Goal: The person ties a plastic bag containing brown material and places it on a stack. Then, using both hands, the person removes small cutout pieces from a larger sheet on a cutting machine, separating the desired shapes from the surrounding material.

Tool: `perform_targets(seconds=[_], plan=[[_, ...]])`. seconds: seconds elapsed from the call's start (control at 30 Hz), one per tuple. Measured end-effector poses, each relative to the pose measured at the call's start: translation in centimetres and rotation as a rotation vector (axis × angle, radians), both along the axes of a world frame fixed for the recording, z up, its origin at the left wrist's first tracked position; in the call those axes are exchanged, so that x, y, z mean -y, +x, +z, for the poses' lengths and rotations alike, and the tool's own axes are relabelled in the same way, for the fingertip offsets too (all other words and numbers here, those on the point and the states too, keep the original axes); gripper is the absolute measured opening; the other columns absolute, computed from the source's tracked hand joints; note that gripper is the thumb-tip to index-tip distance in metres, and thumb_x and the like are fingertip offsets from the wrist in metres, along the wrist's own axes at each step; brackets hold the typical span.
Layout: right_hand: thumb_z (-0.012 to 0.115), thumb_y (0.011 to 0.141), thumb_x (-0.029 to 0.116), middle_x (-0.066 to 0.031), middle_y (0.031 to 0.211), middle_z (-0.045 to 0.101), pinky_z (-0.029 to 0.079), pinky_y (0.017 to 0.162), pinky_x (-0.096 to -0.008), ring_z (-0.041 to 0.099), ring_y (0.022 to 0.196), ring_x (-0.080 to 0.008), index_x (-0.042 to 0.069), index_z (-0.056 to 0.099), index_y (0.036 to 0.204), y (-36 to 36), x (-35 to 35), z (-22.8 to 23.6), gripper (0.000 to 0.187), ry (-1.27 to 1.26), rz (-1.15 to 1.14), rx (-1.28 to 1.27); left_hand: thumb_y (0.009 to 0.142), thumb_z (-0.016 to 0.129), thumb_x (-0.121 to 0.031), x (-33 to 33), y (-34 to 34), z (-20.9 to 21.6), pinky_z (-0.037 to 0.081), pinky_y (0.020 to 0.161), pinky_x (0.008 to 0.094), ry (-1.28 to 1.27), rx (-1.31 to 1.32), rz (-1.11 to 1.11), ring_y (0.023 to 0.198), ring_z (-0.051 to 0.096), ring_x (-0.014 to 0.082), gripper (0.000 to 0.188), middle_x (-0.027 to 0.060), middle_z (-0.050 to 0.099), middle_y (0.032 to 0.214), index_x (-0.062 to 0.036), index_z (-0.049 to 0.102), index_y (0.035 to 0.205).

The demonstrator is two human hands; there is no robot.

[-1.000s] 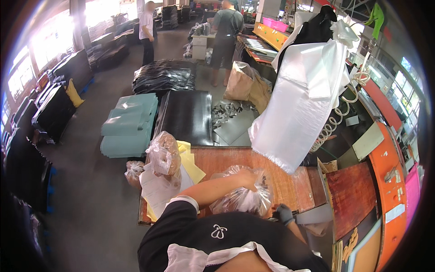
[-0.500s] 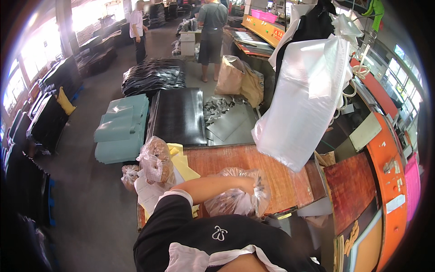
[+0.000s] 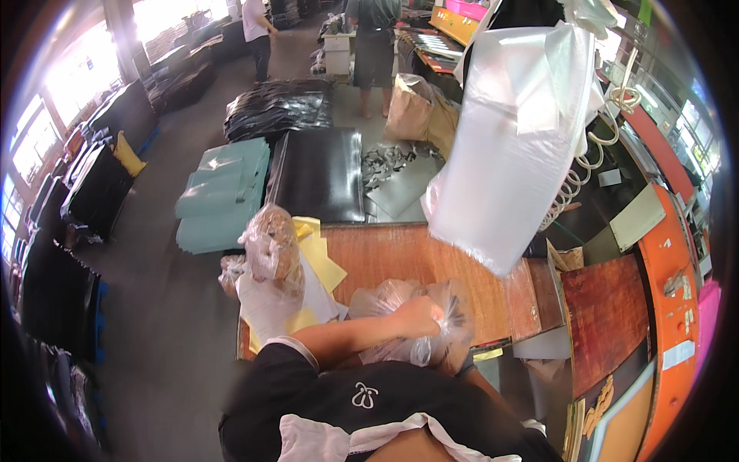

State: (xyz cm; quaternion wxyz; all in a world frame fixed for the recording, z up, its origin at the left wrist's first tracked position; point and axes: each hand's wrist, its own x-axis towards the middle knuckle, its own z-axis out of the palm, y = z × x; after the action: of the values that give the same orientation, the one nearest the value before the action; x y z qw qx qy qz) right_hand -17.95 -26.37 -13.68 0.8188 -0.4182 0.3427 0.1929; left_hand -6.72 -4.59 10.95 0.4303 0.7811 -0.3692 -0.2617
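Note:
A clear plastic bag [image 3: 385, 296] with its contents blurred by the film sits at the near edge of the wooden table [image 3: 385, 248]. My left hand [image 3: 419, 316] reaches across my body, its fingers closed round the bag's gathered neck. My right forearm [image 3: 486, 389] comes up at the bag's right side, and the fingers of that hand are hidden behind the crumpled plastic. To the left stands another clear bag [image 3: 273, 246] with brown contents, next to white paper sheets [image 3: 265, 306] and yellow paper [image 3: 323, 258].
A stack of large clear plastic bags [image 3: 516, 146] hangs over the table's right side. Beyond the table lie black sheets [image 3: 319, 173], green sheets [image 3: 223, 192] and a brown paper sack [image 3: 408, 108]. Two people stand farther back. An orange machine panel [image 3: 668, 308] is at right.
My left hand has shifted slightly right and down with the bag's neck. My right forearm has come into view beside the bag. The whole view has tilted downward a little.

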Motion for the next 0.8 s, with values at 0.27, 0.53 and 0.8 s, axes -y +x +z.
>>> perform_targets(seconds=[0.27, 0.53, 0.8], plan=[[0.050, 0.090, 0.024, -0.0064, 0.098, 0.060, 0.045, 0.079, -0.0313, 0.057, 0.089, -0.0188, 0.006, 0.056, 0.110, -3.5, -1.5, 6.5, 0.027, -0.254, 0.328, 0.327, 0.063, 0.061, -0.016, -4.8, -11.7, 5.8, 0.045, 0.060, 0.0400, -0.051, 0.129, 0.132, 0.068, 0.060, 0.0358, 0.022, 0.0213, 0.060, 0.072, -0.0011, 0.064, 0.080], [0.049, 0.092, 0.027, -0.0051, 0.097, 0.060, 0.044, 0.081, -0.0293, 0.055, 0.090, -0.0165, 0.005, 0.057, 0.109, -7.2, -12.5, 9.1, 0.028, -0.395, 0.898, 0.725, 0.062, 0.061, -0.012, -13.5, -26.6, 6.3, 0.047, 0.063, 0.0362, 0.015, -0.009, 0.749, 0.071, 0.062, 0.0289, 0.026, 0.0181, 0.063, 0.074, 0.0017, 0.065, 0.084], [0.051, 0.091, 0.034, -0.0003, 0.095, 0.058, 0.041, 0.078, -0.0235, 0.049, 0.087, -0.0088, 0.006, 0.057, 0.104, -5.1, -25.1, 8.1, 0.031, -0.325, 1.053, 0.547, 0.065, 0.058, -0.003, -26.3, -38.5, 2.3, 0.041, 0.058, 0.0221, -0.267, -0.288, 1.527, 0.063, 0.052, 0.0058, 0.016, -0.0001, 0.059, 0.069, 0.0016, 0.066, 0.079]])
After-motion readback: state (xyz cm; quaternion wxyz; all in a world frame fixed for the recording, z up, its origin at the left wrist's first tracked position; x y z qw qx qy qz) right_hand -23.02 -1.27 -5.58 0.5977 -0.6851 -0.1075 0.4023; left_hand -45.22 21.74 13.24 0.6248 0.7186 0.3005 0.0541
